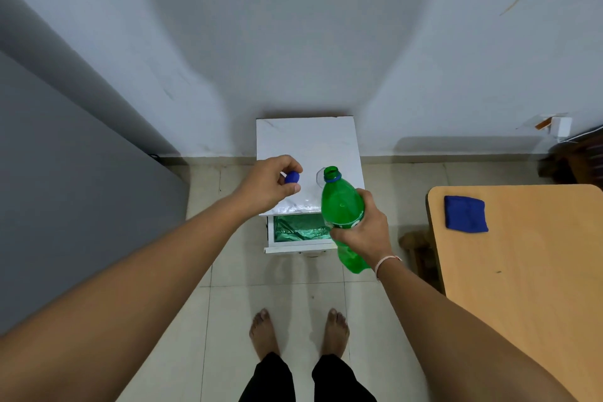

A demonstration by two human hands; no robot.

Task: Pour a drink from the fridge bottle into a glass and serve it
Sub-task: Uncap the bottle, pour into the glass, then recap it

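Soft, dim, bluish light is falling from behind, casting a broad head-shaped shadow on the wall (293, 42) above the white cabinet (308, 147); edges are bowing outward.

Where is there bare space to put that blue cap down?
The white cabinet top is bare behind and left of the glass, toward the wall. The wooden table is bare nearer than the blue cloth. It is crowded at the cabinet's front right, where the green bottle hangs by the glass.
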